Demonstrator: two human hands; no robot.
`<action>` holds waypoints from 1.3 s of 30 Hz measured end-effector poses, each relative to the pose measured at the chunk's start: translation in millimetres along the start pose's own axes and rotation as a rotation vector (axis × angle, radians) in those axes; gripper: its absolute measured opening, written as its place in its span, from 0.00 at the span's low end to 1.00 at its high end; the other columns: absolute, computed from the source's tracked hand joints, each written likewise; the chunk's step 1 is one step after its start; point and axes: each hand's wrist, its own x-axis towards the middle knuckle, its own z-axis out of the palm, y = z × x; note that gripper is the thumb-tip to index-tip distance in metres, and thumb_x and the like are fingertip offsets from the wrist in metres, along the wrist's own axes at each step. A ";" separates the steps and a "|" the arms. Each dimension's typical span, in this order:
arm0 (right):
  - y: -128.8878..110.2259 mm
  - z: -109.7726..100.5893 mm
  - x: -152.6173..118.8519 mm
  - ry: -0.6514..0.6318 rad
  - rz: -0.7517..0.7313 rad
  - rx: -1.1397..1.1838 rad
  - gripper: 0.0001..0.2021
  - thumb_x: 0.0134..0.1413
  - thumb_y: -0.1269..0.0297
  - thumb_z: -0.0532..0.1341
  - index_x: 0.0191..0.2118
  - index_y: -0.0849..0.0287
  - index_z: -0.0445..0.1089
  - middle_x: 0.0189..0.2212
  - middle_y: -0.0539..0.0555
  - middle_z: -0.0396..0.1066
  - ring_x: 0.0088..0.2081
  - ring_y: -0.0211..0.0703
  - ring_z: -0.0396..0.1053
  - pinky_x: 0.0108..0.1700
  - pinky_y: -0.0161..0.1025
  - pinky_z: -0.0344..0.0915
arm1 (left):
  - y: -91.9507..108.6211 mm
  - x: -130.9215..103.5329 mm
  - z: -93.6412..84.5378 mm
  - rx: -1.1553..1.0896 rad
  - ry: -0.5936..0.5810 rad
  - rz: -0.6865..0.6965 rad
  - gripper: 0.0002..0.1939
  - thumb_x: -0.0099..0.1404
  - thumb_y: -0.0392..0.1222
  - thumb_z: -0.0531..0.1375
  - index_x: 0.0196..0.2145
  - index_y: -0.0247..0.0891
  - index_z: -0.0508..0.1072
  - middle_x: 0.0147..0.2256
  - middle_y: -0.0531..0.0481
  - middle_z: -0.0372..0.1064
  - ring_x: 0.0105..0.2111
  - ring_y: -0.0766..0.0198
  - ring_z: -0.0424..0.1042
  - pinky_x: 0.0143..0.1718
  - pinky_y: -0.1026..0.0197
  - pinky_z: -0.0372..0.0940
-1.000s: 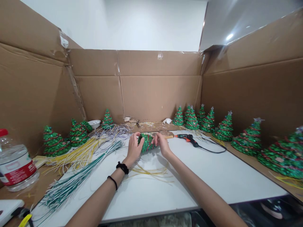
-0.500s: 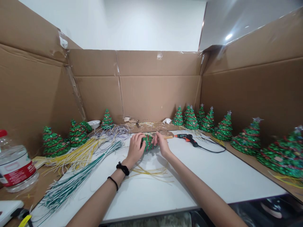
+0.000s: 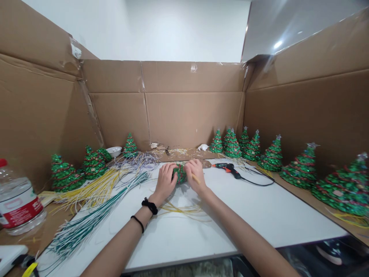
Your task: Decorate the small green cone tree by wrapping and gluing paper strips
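Two hands (image 3: pixel 165 181) (image 3: pixel 196 174) hold one green piece (image 3: pixel 180 175) (partly hidden)

Around you, the walls (image 3: pixel 184 115) look like matt brown corrugated cardboard, creased, with glossy clear tape (image 3: pixel 193 68) at upper centre. Your white tabletop (image 3: pixel 250 211) looks smooth with a soft sheen. At far left, your bottle (image 3: pixel 20 204) is clear, glossy plastic. The small trees (image 3: pixel 301 167) at right glitter like rough, shiny tinsel, while the glue gun (image 3: pixel 229 167), right of centre, looks like smooth plastic.
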 end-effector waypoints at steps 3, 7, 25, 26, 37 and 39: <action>2.9 -1.0 1.9 -0.134 -0.105 -0.175 0.12 0.62 0.66 0.47 0.38 0.57 0.67 0.36 0.56 0.66 0.40 0.46 0.62 0.43 0.41 0.58 | -1.7 -0.5 1.7 -0.025 0.017 -0.012 0.10 0.66 0.33 0.48 0.43 0.39 0.64 0.44 0.46 0.66 0.47 0.58 0.61 0.50 0.53 0.58; 14.9 1.4 1.9 -0.278 -0.133 -0.269 0.09 0.62 0.68 0.49 0.40 0.58 0.65 0.35 0.55 0.66 0.34 0.44 0.64 0.36 0.38 0.58 | -2.4 -0.7 2.9 -0.034 0.037 -0.036 0.11 0.66 0.33 0.46 0.44 0.38 0.64 0.44 0.46 0.66 0.47 0.58 0.61 0.50 0.53 0.58; 14.0 3.7 1.7 -0.381 -0.157 -0.481 0.08 0.61 0.70 0.50 0.35 0.59 0.66 0.34 0.56 0.66 0.35 0.45 0.63 0.36 0.38 0.55 | -0.1 -1.4 6.1 -0.065 0.060 -0.026 0.11 0.66 0.32 0.45 0.43 0.37 0.63 0.45 0.44 0.64 0.47 0.58 0.61 0.51 0.53 0.57; 13.0 4.0 1.9 -0.391 -0.146 -0.501 0.09 0.62 0.71 0.50 0.35 0.59 0.66 0.35 0.57 0.66 0.36 0.46 0.63 0.36 0.38 0.55 | 0.5 -1.1 6.5 -0.073 0.053 -0.031 0.11 0.66 0.32 0.46 0.43 0.38 0.63 0.45 0.44 0.64 0.48 0.58 0.61 0.50 0.53 0.57; 9.3 11.1 -0.1 -0.399 -0.131 -0.517 0.09 0.61 0.73 0.48 0.35 0.59 0.64 0.33 0.58 0.66 0.35 0.47 0.62 0.36 0.40 0.54 | 1.3 -1.6 7.3 -0.088 0.047 -0.070 0.11 0.67 0.34 0.46 0.44 0.39 0.62 0.46 0.44 0.63 0.48 0.59 0.61 0.50 0.54 0.57; 10.2 9.7 0.0 -0.386 -0.105 -0.484 0.09 0.60 0.74 0.48 0.35 0.59 0.64 0.34 0.58 0.66 0.35 0.48 0.62 0.36 0.40 0.55 | 1.7 -1.0 6.4 -0.077 0.041 -0.078 0.11 0.66 0.34 0.46 0.44 0.39 0.62 0.45 0.44 0.63 0.48 0.59 0.62 0.50 0.54 0.57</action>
